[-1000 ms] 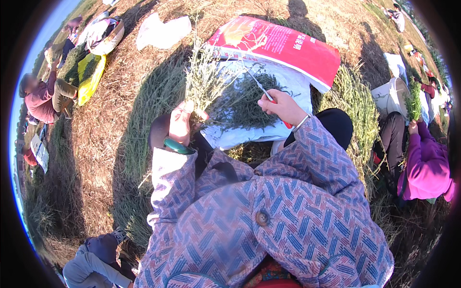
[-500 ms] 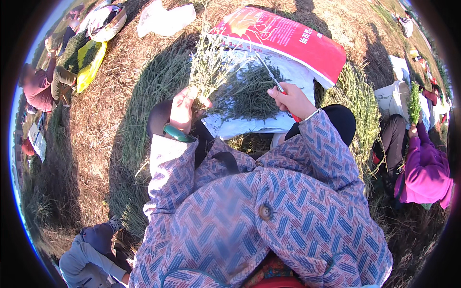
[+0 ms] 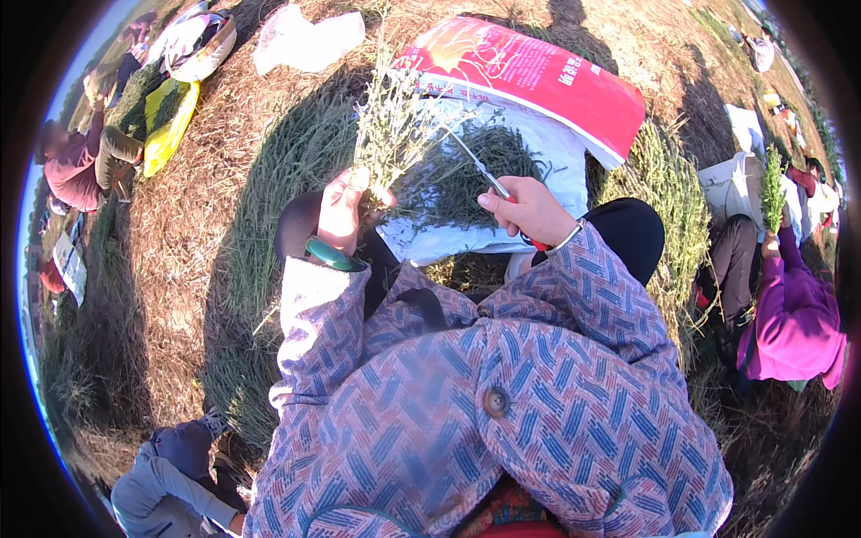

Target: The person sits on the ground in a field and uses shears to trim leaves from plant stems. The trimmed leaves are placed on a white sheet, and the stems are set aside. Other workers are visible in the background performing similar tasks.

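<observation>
Gathered at its stems, a bunch of pale green herb stalks (image 3: 387,125) stands upright in my left hand (image 3: 343,208), whose fingers are wrapped round it. My right hand (image 3: 529,212) grips a pair of scissors (image 3: 478,165) with red handles. Their metal blades point up and left, the tips close to the right side of the bunch; I cannot make out whether they touch it. Below the blades, a heap of dark green cuttings (image 3: 484,175) lies on a white plastic sheet (image 3: 565,148) in front of my knees.
A red printed sack (image 3: 556,85) covers the sheet's far side. Cut herbs are piled left (image 3: 287,170) and right (image 3: 664,188) of me. A white plastic bag (image 3: 309,40) lies farther off on dry grass. At right, a person in purple (image 3: 794,314) holds a green bunch beside a white bucket (image 3: 735,184).
My right hand has moved left and slightly down with the scissors, bringing the blades nearer the bunch. My left hand and the bunch have barely moved.
</observation>
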`<state>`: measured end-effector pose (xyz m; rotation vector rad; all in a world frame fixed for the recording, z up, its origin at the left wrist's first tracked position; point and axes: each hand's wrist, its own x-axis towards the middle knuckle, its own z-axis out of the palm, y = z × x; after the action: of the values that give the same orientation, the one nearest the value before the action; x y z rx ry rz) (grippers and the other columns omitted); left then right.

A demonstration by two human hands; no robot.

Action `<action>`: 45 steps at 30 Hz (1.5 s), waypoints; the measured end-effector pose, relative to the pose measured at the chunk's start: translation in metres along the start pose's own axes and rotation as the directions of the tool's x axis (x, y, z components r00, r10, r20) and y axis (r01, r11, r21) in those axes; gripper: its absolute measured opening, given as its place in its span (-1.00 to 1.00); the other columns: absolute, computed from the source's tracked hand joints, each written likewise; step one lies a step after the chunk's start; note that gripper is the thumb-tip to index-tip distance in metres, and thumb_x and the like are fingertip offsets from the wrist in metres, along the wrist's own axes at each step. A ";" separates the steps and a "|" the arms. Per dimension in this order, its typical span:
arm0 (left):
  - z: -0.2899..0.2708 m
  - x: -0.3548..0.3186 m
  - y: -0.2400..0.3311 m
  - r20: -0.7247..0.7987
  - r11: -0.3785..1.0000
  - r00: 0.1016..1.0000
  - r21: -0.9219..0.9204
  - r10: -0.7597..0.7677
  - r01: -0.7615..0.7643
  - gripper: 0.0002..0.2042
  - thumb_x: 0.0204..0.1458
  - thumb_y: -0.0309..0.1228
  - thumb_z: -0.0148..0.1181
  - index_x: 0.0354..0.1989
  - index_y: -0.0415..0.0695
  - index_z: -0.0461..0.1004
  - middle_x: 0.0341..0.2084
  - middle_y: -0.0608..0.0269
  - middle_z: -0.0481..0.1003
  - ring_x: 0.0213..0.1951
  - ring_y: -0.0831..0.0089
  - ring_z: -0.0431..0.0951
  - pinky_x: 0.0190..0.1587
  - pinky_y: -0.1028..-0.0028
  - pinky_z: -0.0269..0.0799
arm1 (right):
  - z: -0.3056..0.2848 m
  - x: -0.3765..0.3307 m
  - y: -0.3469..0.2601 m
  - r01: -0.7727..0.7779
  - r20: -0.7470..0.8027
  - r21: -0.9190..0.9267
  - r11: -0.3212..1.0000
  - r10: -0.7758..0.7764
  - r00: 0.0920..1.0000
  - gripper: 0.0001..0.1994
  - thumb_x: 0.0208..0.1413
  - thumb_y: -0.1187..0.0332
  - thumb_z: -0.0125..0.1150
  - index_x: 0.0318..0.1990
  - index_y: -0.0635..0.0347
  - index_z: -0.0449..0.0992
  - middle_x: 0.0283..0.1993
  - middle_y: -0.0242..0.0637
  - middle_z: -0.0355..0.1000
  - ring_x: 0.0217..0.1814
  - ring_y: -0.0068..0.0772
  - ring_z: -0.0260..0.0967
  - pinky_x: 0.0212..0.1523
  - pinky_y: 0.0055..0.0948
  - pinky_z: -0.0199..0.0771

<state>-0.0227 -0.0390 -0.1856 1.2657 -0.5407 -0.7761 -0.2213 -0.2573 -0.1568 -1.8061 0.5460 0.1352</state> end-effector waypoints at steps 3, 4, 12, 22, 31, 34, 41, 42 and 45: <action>0.002 0.000 0.002 -0.010 1.000 1.000 0.007 0.002 -0.002 -0.69 0.29 -0.16 -0.08 -0.28 -0.16 0.43 -0.58 0.24 0.54 -0.69 0.65 0.28 -0.63 0.64 0.13 | 0.001 -0.001 -0.002 0.029 -0.003 0.014 0.999 -0.029 1.000 -0.62 0.19 0.07 0.18 -0.35 0.29 0.48 -0.58 -0.39 0.35 -0.61 -0.58 0.32 -0.53 -0.50 0.34; 0.002 0.000 0.003 -0.016 1.000 1.000 0.012 -0.006 0.006 -0.69 0.29 -0.15 -0.08 -0.28 -0.16 0.43 -0.58 0.24 0.54 -0.69 0.65 0.28 -0.63 0.64 0.13 | 0.001 -0.001 -0.002 0.036 0.000 0.018 0.999 -0.036 0.999 -0.62 0.19 0.07 0.18 -0.35 0.30 0.48 -0.58 -0.38 0.35 -0.61 -0.59 0.32 -0.53 -0.51 0.34; 0.004 0.000 0.003 -0.031 0.999 0.999 0.042 0.019 -0.017 -0.67 0.29 -0.14 -0.07 -0.31 -0.15 0.43 -0.58 0.25 0.55 -0.69 0.65 0.30 -0.63 0.64 0.14 | 0.000 0.000 0.002 -0.022 0.000 0.010 1.000 0.022 1.000 -0.64 0.20 0.10 0.18 -0.32 0.31 0.47 -0.58 -0.40 0.34 -0.59 -0.59 0.31 -0.51 -0.51 0.35; 0.002 0.000 0.003 -0.022 0.999 1.000 0.050 -0.008 0.009 -0.68 0.29 -0.14 -0.06 -0.29 -0.15 0.43 -0.58 0.25 0.56 -0.69 0.65 0.32 -0.63 0.64 0.14 | 0.004 0.000 0.004 0.038 -0.022 -0.010 0.999 -0.039 0.999 -0.64 0.20 0.11 0.17 -0.34 0.32 0.47 -0.61 -0.41 0.32 -0.65 -0.58 0.30 -0.56 -0.50 0.36; 0.003 0.000 0.003 -0.049 0.999 0.998 0.007 -0.041 0.041 -0.68 0.28 -0.13 -0.05 -0.29 -0.15 0.43 -0.58 0.25 0.56 -0.69 0.65 0.33 -0.63 0.65 0.15 | 0.004 0.001 0.005 0.012 -0.013 0.085 0.996 -0.011 1.000 -0.62 0.20 0.07 0.17 -0.38 0.28 0.46 -0.62 -0.42 0.30 -0.63 -0.59 0.30 -0.56 -0.50 0.34; 0.002 -0.001 0.003 -0.019 0.998 0.998 -0.021 -0.053 0.053 -0.68 0.28 -0.12 -0.04 -0.29 -0.15 0.42 -0.58 0.24 0.56 -0.68 0.64 0.33 -0.62 0.64 0.16 | 0.004 0.007 0.006 0.035 0.024 0.052 0.998 -0.037 0.999 -0.61 0.19 0.06 0.18 -0.36 0.28 0.46 -0.60 -0.41 0.30 -0.59 -0.59 0.30 -0.52 -0.50 0.35; 0.001 -0.001 0.002 -0.006 0.999 1.000 0.033 -0.017 0.018 -0.66 0.28 -0.11 -0.05 -0.33 -0.14 0.42 -0.59 0.24 0.54 -0.69 0.64 0.31 -0.63 0.64 0.14 | 0.002 0.012 0.003 0.075 0.051 -0.035 0.997 -0.073 0.996 -0.57 0.17 0.02 0.20 -0.35 0.31 0.45 -0.55 -0.34 0.33 -0.59 -0.54 0.32 -0.50 -0.48 0.37; 0.001 -0.001 0.003 -0.002 0.999 1.000 0.035 -0.022 0.022 -0.66 0.28 -0.10 -0.04 -0.33 -0.14 0.42 -0.59 0.24 0.54 -0.69 0.64 0.31 -0.63 0.64 0.14 | 0.001 0.012 0.003 0.062 0.047 -0.052 0.997 -0.059 0.997 -0.57 0.17 0.02 0.20 -0.35 0.31 0.46 -0.55 -0.33 0.33 -0.59 -0.53 0.32 -0.50 -0.48 0.38; 0.001 -0.001 0.003 -0.001 0.999 1.000 0.031 -0.008 0.008 -0.66 0.27 -0.09 -0.04 -0.34 -0.13 0.41 -0.60 0.24 0.54 -0.70 0.64 0.31 -0.64 0.64 0.13 | 0.001 0.012 0.001 0.062 0.061 -0.069 0.996 -0.058 0.996 -0.57 0.16 0.02 0.20 -0.35 0.31 0.46 -0.55 -0.33 0.34 -0.59 -0.52 0.33 -0.50 -0.47 0.39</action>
<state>-0.0235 -0.0390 -0.1819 1.2971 -0.5495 -0.7767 -0.2110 -0.2605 -0.1624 -1.8799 0.4492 0.1681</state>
